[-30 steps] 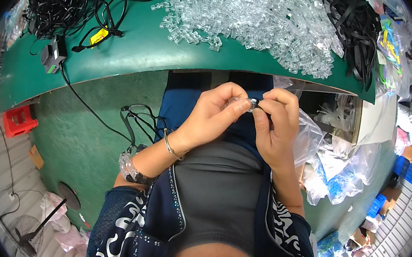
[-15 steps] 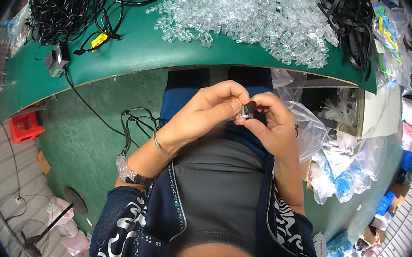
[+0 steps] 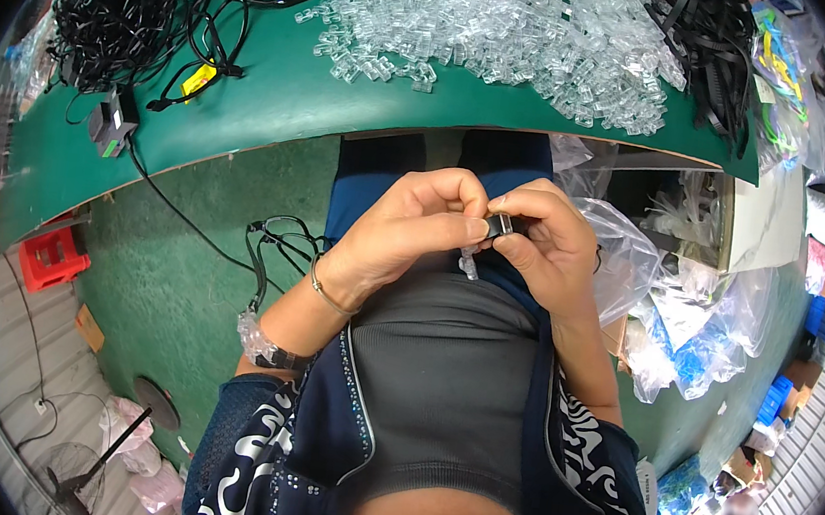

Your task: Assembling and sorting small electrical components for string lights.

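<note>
Above my lap, my left hand (image 3: 426, 221) and my right hand (image 3: 547, 242) meet, thumb and fingers pinched on a small black piece (image 3: 498, 226) with a pale, shiny edge. My fingers cover much of it, and its exact kind cannot be made out. Just under my left fingertips hangs a clear plastic piece (image 3: 469, 264). Across my left forearm lies a black strap (image 3: 286, 358) with several clear clips (image 3: 251, 336) bunched at its end. Black looped cords (image 3: 279, 233) show beside that forearm.
On the green table (image 3: 277, 108) lie a heap of clear plastic clips (image 3: 516, 37), tangled black cords (image 3: 127, 6) with a yellow tag (image 3: 199, 80), and black straps (image 3: 711, 48). A black box (image 3: 113, 123) trails a cable. Plastic bags (image 3: 697, 328) sit right; a red stool (image 3: 53, 257) stands left.
The black piece has turned between my fingers, so its pale edge now faces right. A clear plastic piece now shows below my left fingertips. Both hands stay pinched together.
</note>
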The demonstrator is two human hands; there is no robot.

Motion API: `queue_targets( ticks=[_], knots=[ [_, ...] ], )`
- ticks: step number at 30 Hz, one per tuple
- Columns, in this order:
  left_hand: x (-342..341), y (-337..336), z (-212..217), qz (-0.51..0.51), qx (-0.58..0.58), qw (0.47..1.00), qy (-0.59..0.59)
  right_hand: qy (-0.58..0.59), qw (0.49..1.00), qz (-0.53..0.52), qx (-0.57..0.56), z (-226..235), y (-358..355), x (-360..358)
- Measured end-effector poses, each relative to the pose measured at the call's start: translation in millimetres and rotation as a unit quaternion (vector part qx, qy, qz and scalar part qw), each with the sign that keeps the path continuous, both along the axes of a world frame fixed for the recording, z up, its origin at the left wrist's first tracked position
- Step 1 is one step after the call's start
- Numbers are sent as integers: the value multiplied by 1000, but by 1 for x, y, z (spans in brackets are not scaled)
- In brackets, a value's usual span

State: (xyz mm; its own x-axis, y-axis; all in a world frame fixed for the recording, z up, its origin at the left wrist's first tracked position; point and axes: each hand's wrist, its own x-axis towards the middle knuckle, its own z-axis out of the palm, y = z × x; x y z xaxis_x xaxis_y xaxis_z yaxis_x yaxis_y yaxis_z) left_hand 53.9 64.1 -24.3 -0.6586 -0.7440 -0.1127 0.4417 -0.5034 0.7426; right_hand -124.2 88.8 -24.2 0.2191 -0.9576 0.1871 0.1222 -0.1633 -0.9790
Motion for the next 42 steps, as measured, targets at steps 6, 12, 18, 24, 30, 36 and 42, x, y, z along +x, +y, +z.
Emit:
queue_targets(
  ticks=[6,12,18,24,30,36,42],
  knots=[
    [-1,2,9,40,73,996,-27,198,966,2,-167,7,-16,-1],
    [3,4,2,35,-92,987,-125,201,975,-74,-66,16,-9,-8],
    [2,0,4,51,-288,920,-259,217,974,25,61,22,-2,-7],
    [0,5,8,-25,-162,978,-129,-14,988,86,131,14,11,-6],
    [-7,12,5,-31,48,998,35,-254,949,93,160,10,16,4],
    [-6,6,18,-29,27,999,-38,-83,994,30,60,12,2,-5],
    [-3,4,14,-35,-43,989,-138,230,955,10,-186,23,-13,-11]
  ],
)
